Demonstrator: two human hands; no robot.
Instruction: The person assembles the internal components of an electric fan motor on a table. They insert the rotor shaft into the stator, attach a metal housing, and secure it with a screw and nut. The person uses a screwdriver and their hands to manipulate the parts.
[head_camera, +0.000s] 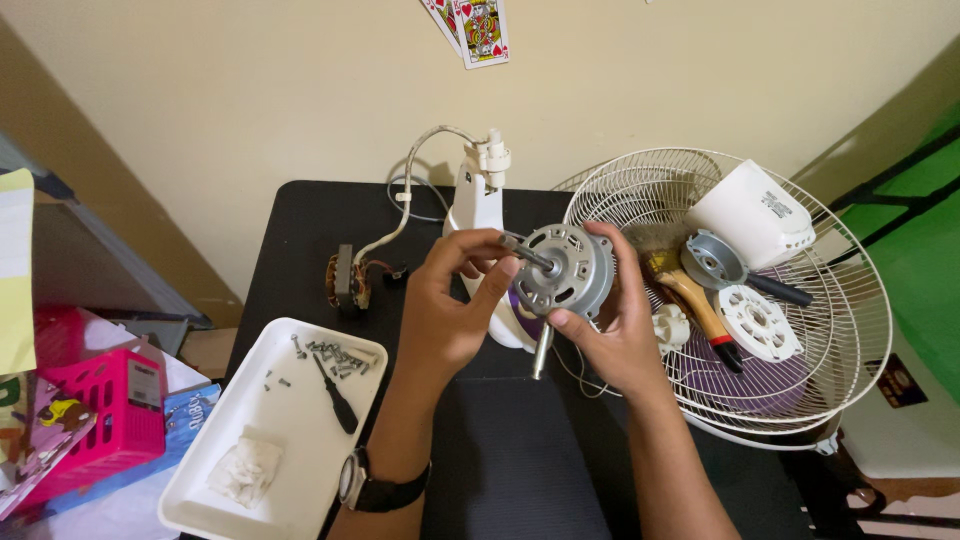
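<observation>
Motor housing (563, 270), a round grey cast-metal disc with slotted vents, held above the black table (300, 230) just in front of the white fan stand (477, 205). The right hand (610, 335) grasps the housing, its thumb under the lower rim and its fingers curled round the far edge. The left hand (450, 305) pinches the short steel shaft (527, 254) that projects from the housing's centre, between thumb and fingertips; a second, smooth steel rod (541, 352) hangs below the housing between the two hands. Left of the fan stand lies a stator (346, 281) with copper windings, joined to it by a white cable. Nearer the viewer on that side, a shallow white plastic tray (230, 440) carries loose screws (338, 353), a black-handled screwdriver (335, 395) and crumpled tissue. Right of the fan stand, a domed white wire grille (840, 330) holds a white plastic cover (755, 212), a wooden-handled brush (680, 285), a grey metal end cap (712, 260) and a white perforated disc (757, 322).
</observation>
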